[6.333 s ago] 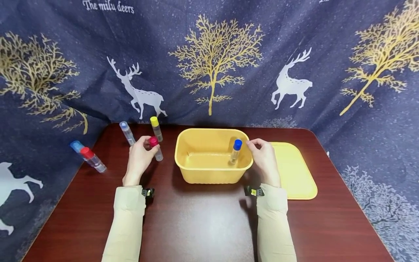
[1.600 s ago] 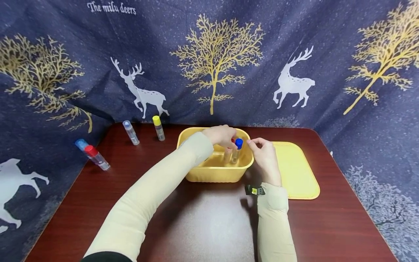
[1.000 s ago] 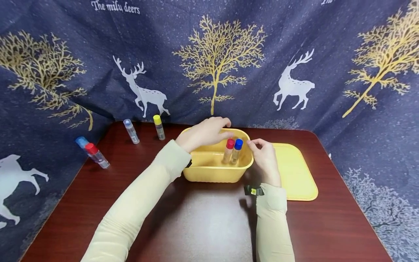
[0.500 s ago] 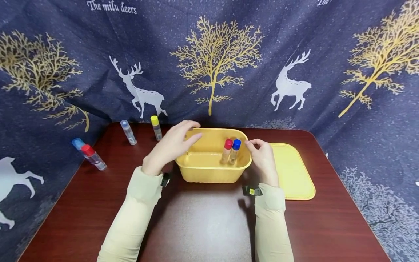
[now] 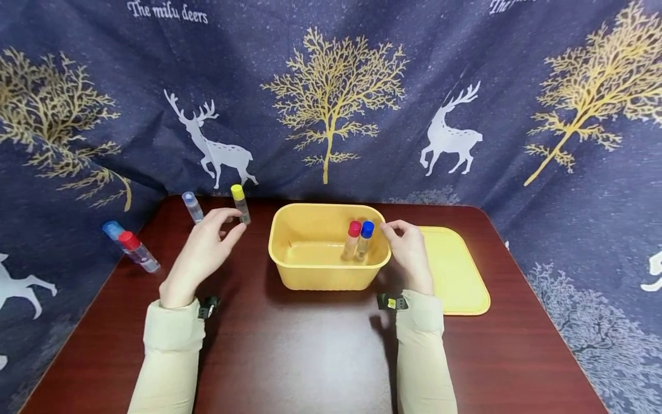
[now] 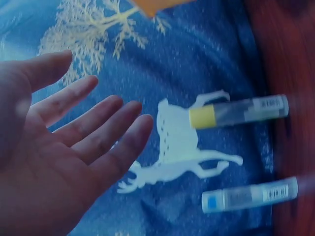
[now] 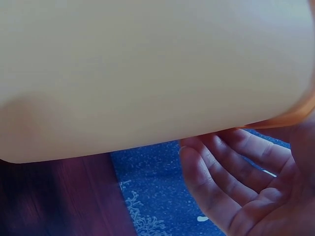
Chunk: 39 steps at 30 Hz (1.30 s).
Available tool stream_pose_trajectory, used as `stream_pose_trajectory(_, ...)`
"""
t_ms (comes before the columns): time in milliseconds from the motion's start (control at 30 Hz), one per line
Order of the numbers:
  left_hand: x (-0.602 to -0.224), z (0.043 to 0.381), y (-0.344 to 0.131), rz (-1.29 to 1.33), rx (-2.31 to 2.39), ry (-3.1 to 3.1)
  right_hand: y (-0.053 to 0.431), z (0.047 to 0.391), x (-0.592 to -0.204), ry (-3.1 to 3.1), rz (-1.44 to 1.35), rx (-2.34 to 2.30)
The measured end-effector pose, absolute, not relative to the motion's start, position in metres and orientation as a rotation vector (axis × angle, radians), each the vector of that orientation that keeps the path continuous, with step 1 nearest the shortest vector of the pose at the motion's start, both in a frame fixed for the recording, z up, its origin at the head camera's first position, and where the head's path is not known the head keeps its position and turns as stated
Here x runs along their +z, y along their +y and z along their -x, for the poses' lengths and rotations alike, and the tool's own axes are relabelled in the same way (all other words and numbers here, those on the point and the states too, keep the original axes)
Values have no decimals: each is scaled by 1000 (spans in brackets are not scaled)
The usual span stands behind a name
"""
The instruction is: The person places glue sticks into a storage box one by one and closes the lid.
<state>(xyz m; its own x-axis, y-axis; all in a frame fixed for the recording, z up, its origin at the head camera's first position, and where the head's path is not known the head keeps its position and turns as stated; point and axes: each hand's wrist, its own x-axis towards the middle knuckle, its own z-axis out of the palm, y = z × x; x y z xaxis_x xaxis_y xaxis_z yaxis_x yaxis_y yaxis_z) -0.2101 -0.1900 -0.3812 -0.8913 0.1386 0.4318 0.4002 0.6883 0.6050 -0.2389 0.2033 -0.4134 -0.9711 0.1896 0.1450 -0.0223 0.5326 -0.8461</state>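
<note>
My left hand is held with fingers spread and nothing in them, its fingertips close to a slim clear bottle with a yellow cap. A gap shows between that hand and the bottle in the left wrist view. Behind the hand stands a clear bottle with a pale blue top. My right hand grips the right rim of a yellow bin, its fingers partly hidden by the bin wall in the right wrist view. Inside the bin a red-capped bottle and a blue-capped bottle stand side by side.
At the table's left edge stand another red-capped bottle and a blue-topped bottle partly behind it. A flat yellow lid lies right of the bin. A dark blue curtain hangs behind the brown table.
The red-capped bottle went from the table into the bin beside the blue-capped one. My left hand let it go and moved back left toward the yellow-capped bottle. My right hand stayed at the rim.
</note>
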Motion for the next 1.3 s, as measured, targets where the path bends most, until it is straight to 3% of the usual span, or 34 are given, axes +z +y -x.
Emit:
stream_pose_trajectory(700,-380,183,-297,-33,-762,-2404,200,238,-413,-2544,110,1432)
stream_pose_trajectory(1300,-394,180,-315,-360,-824,-2326,202,238,-410,-2553,132,1426)
